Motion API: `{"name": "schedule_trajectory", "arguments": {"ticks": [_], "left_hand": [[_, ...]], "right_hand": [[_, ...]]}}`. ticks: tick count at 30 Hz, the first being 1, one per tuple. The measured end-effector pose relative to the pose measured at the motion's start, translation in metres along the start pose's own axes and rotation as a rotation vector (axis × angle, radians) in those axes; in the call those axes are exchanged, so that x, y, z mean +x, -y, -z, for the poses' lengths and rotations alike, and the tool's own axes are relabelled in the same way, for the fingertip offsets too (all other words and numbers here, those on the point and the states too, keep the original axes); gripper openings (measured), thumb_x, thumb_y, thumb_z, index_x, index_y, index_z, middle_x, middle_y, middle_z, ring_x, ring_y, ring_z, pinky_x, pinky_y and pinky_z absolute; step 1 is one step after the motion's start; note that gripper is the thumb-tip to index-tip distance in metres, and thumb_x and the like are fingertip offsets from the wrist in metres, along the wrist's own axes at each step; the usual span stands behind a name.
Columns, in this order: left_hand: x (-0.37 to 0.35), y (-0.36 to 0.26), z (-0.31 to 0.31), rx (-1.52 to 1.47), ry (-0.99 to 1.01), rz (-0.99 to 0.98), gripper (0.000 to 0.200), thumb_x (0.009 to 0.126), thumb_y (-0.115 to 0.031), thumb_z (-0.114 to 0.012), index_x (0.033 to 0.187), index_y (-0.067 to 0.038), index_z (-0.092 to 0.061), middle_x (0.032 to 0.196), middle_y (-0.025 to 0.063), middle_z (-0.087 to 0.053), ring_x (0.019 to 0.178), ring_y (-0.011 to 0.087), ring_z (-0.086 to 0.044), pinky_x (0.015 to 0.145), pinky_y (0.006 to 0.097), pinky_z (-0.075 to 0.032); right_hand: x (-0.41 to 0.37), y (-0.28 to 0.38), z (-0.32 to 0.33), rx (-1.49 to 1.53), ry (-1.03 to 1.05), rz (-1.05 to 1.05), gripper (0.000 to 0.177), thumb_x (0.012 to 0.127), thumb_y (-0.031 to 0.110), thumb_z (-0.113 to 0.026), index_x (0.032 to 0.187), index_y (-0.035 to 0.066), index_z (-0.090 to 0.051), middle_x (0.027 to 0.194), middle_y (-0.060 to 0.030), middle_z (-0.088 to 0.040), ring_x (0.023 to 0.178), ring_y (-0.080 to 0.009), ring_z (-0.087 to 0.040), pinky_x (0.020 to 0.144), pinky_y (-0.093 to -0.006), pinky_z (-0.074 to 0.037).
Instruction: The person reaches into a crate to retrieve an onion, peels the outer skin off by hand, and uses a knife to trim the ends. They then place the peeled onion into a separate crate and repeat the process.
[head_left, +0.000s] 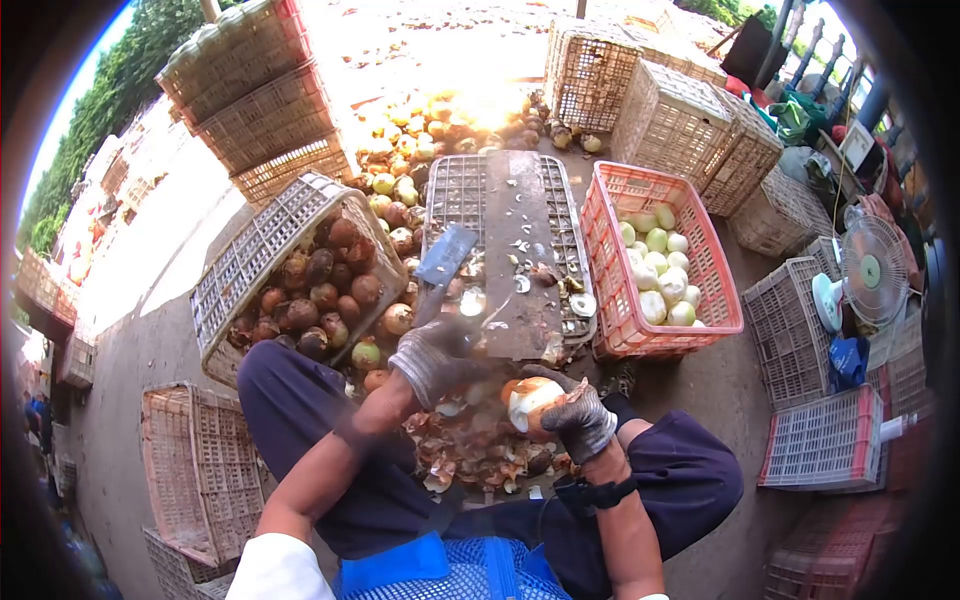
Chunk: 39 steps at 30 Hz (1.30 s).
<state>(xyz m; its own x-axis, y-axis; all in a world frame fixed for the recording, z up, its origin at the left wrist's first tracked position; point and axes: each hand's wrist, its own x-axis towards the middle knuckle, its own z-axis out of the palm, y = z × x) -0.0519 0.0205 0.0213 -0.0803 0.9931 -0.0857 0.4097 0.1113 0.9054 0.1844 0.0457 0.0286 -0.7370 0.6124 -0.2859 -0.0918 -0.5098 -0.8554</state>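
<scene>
My right hand [582, 420], in a grey work glove, is closed around a partly peeled onion [533, 404], with white flesh and some brown skin showing. My left hand [437, 362], gloved too, is smeared by motion to the left of that onion, so its fingers are hard to read. Just beyond it a cleaver [446, 256] lies on an upturned crate [458, 178], its handle pointing toward my left hand. A worn board [515, 250] with onion scraps runs along the crate top. Below both hands, loose onion skins [475, 450] are heaped between my legs.
To the left, a tilted crate [235, 262] spills unpeeled onions [318, 290]. A red crate [662, 346] at right holds peeled onions [655, 270]. More onions [420, 125] lie behind. Stacked crates [250, 95], other crates [675, 115] and a fan [872, 270] stand around.
</scene>
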Motion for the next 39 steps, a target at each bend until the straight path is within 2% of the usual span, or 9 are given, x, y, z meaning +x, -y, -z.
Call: {"name": "schedule_trajectory", "arguments": {"ticks": [4,12,17,20,23,31,34,36,39], "left_hand": [[-0.017,-0.017,-0.018,0.081,0.137,-0.125,0.033,0.065,-0.014,-0.080,0.092,-0.005,-0.063,0.076,0.0049,-0.061,0.070,0.0162,-0.056,0.064,0.0305,-0.048],[0.000,0.011,-0.018,0.403,-0.049,-0.495,0.015,0.074,-0.012,-0.068,0.087,-0.006,-0.062,0.068,0.0130,-0.059,0.057,0.0274,-0.057,0.052,0.0367,-0.045],[0.027,0.045,-0.001,0.642,-0.214,-0.227,0.019,0.072,-0.008,-0.066,0.091,-0.005,-0.063,0.073,0.0136,-0.058,0.063,0.0306,-0.057,0.059,0.0389,-0.048],[0.039,0.084,-0.009,0.430,-0.160,-0.043,0.031,0.072,-0.010,-0.068,0.102,-0.006,-0.061,0.074,0.0065,-0.060,0.063,0.0191,-0.056,0.056,0.0322,-0.047],[0.003,0.068,-0.016,-0.029,0.030,-0.313,0.027,0.076,-0.007,-0.067,0.102,-0.003,-0.063,0.076,-0.0009,-0.060,0.063,0.0082,-0.053,0.054,0.0247,-0.046],[-0.020,0.022,-0.048,-0.122,-0.010,-0.405,0.012,0.083,-0.009,-0.064,0.094,-0.003,-0.063,0.081,0.0043,-0.059,0.075,0.0147,-0.059,0.060,0.0250,-0.047],[-0.014,0.008,-0.045,-1.054,0.112,0.278,0.015,0.081,-0.010,-0.066,0.094,-0.002,-0.063,0.082,0.0038,-0.060,0.074,0.0155,-0.059,0.059,0.0267,-0.047],[-0.010,0.017,-0.041,-0.688,-0.004,-0.038,0.022,0.074,-0.011,-0.071,0.093,-0.001,-0.065,0.082,0.0017,-0.060,0.069,0.0112,-0.057,0.060,0.0242,-0.048],[-0.012,0.000,-0.025,-0.734,0.030,0.015,0.024,0.069,-0.009,-0.073,0.090,0.000,-0.065,0.081,0.0001,-0.060,0.067,0.0086,-0.055,0.060,0.0236,-0.048]], "right_hand": [[0.003,-0.014,-0.001,0.172,-0.050,-0.070,0.079,0.052,0.014,-0.082,0.124,-0.002,-0.053,0.110,-0.0100,-0.062,0.093,-0.0183,-0.062,0.084,-0.0292,-0.050],[0.006,-0.027,0.000,-0.425,-0.057,0.056,0.078,0.050,0.014,-0.082,0.122,-0.001,-0.056,0.107,-0.0083,-0.064,0.092,-0.0156,-0.060,0.084,-0.0286,-0.049],[0.004,-0.014,-0.010,-0.404,-0.112,0.171,0.086,0.044,0.011,-0.080,0.125,-0.002,-0.054,0.115,-0.0100,-0.063,0.105,-0.0162,-0.057,0.095,-0.0317,-0.045],[-0.001,0.000,-0.010,-0.378,-0.092,0.152,0.090,0.041,0.009,-0.079,0.126,-0.002,-0.052,0.120,-0.0113,-0.060,0.110,-0.0166,-0.055,0.098,-0.0324,-0.043],[-0.007,0.000,-0.010,-0.386,-0.190,0.155,0.088,0.042,0.010,-0.080,0.125,-0.001,-0.053,0.124,-0.0119,-0.058,0.112,-0.0177,-0.054,0.099,-0.0332,-0.042],[0.001,-0.022,-0.006,-0.667,-0.263,0.473,0.089,0.041,0.012,-0.089,0.123,0.003,-0.056,0.135,-0.0142,-0.049,0.125,-0.0242,-0.046,0.105,-0.0363,-0.037],[0.002,-0.019,-0.015,-0.667,-0.327,0.433,0.093,0.043,0.018,-0.092,0.126,0.004,-0.053,0.132,-0.0127,-0.051,0.123,-0.0230,-0.047,0.103,-0.0349,-0.040],[0.005,-0.015,-0.018,-0.671,-0.356,0.306,0.095,0.043,0.019,-0.093,0.128,0.004,-0.051,0.129,-0.0116,-0.053,0.119,-0.0222,-0.050,0.100,-0.0342,-0.042],[0.013,-0.016,-0.013,-0.718,-0.376,0.090,0.098,0.044,0.019,-0.093,0.130,0.004,-0.048,0.124,-0.0096,-0.057,0.111,-0.0204,-0.055,0.096,-0.0329,-0.045]]}}
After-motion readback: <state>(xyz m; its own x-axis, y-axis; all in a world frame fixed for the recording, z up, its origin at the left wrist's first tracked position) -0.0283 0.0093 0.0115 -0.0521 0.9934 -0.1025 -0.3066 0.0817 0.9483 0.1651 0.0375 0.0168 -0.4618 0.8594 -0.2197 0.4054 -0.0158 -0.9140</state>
